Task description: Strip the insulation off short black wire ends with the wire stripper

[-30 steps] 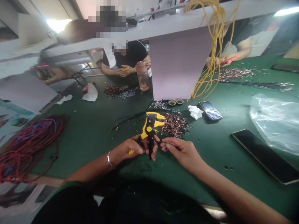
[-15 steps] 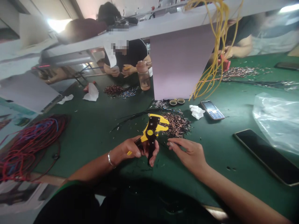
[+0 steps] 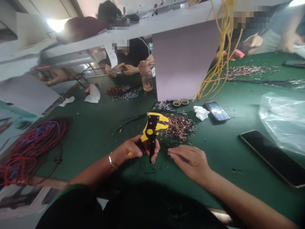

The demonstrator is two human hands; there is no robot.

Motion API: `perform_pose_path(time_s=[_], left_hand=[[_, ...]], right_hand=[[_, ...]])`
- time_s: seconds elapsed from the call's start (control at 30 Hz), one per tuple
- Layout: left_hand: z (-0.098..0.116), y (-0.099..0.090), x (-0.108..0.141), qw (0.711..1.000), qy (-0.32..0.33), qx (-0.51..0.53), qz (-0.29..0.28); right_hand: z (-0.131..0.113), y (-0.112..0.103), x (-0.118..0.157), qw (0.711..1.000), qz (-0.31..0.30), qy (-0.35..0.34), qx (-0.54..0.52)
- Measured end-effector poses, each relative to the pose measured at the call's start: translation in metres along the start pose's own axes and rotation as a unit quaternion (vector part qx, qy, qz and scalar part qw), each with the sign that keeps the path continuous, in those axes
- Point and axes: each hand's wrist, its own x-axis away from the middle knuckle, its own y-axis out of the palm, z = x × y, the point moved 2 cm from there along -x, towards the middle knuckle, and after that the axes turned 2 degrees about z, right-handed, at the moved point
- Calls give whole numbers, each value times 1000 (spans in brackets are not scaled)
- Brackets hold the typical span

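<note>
Wrapped round the handles of a yellow and black wire stripper [image 3: 150, 129] is my left hand [image 3: 135, 149], with a bracelet at the wrist. The tool stands upright, its jaws pointing right. My right hand [image 3: 190, 159] is to the right of it, thumb and fingertips pinched together; what they hold is too small to make out. Just beyond both hands lies a pile of short copper-ended wire pieces [image 3: 181, 127]. Long black wires [image 3: 135, 119] run leftward behind the stripper.
Red and blue cable coils [image 3: 43, 143] lie left. A keypad phone [image 3: 217, 111], a dark smartphone [image 3: 271, 157], crumpled tissue [image 3: 201, 113] and a plastic bag [image 3: 281, 117] are right. Yellow wires [image 3: 214, 73] hang beside a divider [image 3: 183, 60]. People work across the green table [image 3: 100, 127].
The stripper has shifted slightly left and up, and its jaws look closer together. My right hand has moved slightly left and down. Across the table, people's hands have moved.
</note>
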Motion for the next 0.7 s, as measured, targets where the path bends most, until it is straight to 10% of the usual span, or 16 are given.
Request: perform_pose_path(time_s=[0.7], left_hand=[[-11, 24, -5, 997, -5, -79, -3]], right_hand=[[-17, -5, -2, 973, 100, -154, 136]])
